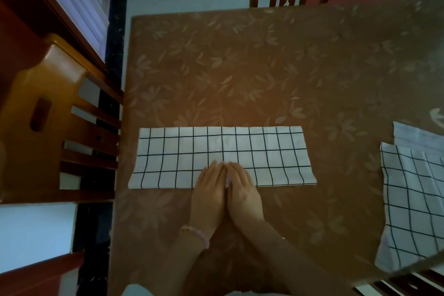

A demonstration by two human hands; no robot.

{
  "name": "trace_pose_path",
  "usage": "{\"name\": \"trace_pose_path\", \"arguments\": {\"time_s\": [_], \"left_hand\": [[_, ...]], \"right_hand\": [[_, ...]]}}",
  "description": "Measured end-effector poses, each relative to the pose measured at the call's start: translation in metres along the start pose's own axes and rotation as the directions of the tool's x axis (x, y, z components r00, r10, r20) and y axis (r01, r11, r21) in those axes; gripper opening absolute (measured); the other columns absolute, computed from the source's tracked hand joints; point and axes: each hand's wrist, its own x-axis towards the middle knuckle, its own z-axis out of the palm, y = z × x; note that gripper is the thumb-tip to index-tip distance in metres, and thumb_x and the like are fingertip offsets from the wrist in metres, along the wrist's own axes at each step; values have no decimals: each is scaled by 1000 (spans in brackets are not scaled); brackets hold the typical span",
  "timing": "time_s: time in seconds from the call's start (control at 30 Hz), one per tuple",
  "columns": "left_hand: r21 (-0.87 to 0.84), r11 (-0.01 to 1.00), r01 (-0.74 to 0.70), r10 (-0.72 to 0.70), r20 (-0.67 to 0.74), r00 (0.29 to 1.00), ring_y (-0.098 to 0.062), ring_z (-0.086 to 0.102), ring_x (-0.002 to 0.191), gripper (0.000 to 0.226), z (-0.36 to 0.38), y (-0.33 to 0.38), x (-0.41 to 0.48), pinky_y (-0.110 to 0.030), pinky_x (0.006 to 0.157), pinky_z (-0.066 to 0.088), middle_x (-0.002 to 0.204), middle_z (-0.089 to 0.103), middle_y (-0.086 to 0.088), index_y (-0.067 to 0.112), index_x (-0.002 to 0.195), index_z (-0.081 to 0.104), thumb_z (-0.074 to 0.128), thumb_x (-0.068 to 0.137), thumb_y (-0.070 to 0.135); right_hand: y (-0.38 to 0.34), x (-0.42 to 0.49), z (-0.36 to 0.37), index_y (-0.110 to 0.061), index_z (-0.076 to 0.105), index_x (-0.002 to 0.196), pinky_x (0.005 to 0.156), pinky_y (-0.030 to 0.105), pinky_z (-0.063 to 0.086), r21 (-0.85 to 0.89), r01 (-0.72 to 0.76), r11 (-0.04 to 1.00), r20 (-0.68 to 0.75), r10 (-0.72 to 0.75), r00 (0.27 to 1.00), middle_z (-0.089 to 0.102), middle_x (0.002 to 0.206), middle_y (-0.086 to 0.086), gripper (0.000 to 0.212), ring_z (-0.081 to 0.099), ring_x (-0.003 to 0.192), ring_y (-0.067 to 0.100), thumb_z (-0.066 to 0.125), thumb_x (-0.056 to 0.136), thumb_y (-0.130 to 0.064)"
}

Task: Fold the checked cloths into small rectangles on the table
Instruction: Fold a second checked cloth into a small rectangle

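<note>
A white cloth with a black check grid (223, 156), folded into a long narrow strip, lies flat on the brown leaf-patterned tabletop (240, 67). Its long axis runs left to right, parallel to the near edge of the tabletop, with its short ends pointing toward the left and right edges. The strip sits toward the near left part of the tabletop, its left end close to the left edge.

The left hand (210, 192) and the right hand (242, 192) rest side by side, touching along their inner edges, palms down and fingers extended flat. The fingertips lie on the near long edge of the strip at its middle, while the heels of both hands rest on bare tabletop. Neither grip closes on anything; both hands are flat and open, pressing on the cloth. A pink bead bracelet (199, 235) circles the left wrist.

A second white cloth with black checks (413, 199) lies at the right edge of the tabletop, well apart from the strip, partly cut off by the frame. Wooden chairs (48, 115) stand beside the left edge and beyond the far edge.
</note>
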Motion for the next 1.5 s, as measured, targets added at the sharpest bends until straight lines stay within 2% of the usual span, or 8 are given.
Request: {"name": "trace_pose_path", "arguments": {"time_s": [0.2, 0.37, 0.63, 0.83, 0.93, 1.13, 1.33, 1.5], "left_hand": [[57, 998, -16, 7, 146, 989, -20, 15, 143, 56, 10, -8, -19, -38, 113, 10, 147, 34, -11, 6, 143, 24, 29, 92, 30], [101, 995, -2, -20, 218, 976, -16, -3, 145, 53, 13, -18, -25, -40, 113, 11, 151, 26, -9, 8, 144, 21, 7, 100, 34], [165, 986, -19, -29, 281, 959, -14, -1, 145, 55, -4, -42, -33, -35, 115, 6, 152, 24, -3, 13, 145, 24, 11, 101, 42], [96, 995, 11, -42, 328, 944, -10, -6, 144, 56, -13, -52, -37, -30, 115, -3, 154, 19, -1, 16, 147, 17, 5, 101, 45], [-40, 997, 71, -62, 197, 978, -7, -8, 143, 53, -25, -54, -28, -22, 114, -14, 155, 5, 6, 20, 148, 8, 13, 100, 42], [-118, 963, 243, -251, -56, 966, -23, 51, 120, 31, -59, -82, 32, -34, 107, 31, 123, 60, -6, 9, 123, 59, 52, 92, 12], [-45, 936, 350, -349, 26, 937, -26, 50, 113, 29, -81, -139, 70, -33, 94, 38, 121, 58, -7, 13, 119, 61, 57, 90, 15], [-24, 926, 376, -375, 39, 926, -28, 50, 107, 25, -82, -169, 79, -31, 85, 35, 114, 61, -9, 10, 114, 63, 59, 89, 14]], "right_hand": [[18, -24, 13, 0, 46, 132, 115, 37, 12, -160, 69, 985, 215, -33, 976, 50, 138, 15, 50, 38, 132, 24, 36, 88, -19], [27, -32, 8, -7, 24, 144, 112, 36, 15, -256, 158, 954, 354, -60, 933, 33, 149, 10, 53, 32, 138, 23, 5, 102, -33], [49, -37, -10, -9, 24, 147, 113, 33, 8, -355, 77, 932, 341, 52, 939, 27, 153, 8, 63, 15, 142, 17, 8, 100, -47], [51, -34, -17, -8, 38, 141, 113, 33, 10, -362, 41, 931, 310, 78, 947, 41, 146, 8, 61, 30, 138, 20, 10, 100, -43], [42, -23, -17, -8, 45, 138, 116, 37, 22, -258, 21, 966, 211, 35, 977, 46, 142, 8, 53, 34, 136, 21, 27, 96, -36], [20, 55, -22, -11, 55, 127, 102, 40, 42, -56, -6, 998, 168, 15, 986, 58, 126, 7, 36, 49, 121, 23, 55, 92, -20], [0, 121, -4, -15, 64, 115, 96, 32, 39, 50, -46, 998, 252, 32, 967, 58, 122, 1, 30, 45, 114, 23, 66, 86, -25], [-10, 151, 14, -15, 59, 122, 101, 38, 36, -21, -40, 999, 347, 44, 937, 54, 128, 1, 40, 40, 120, 25, 67, 85, -29]]}}
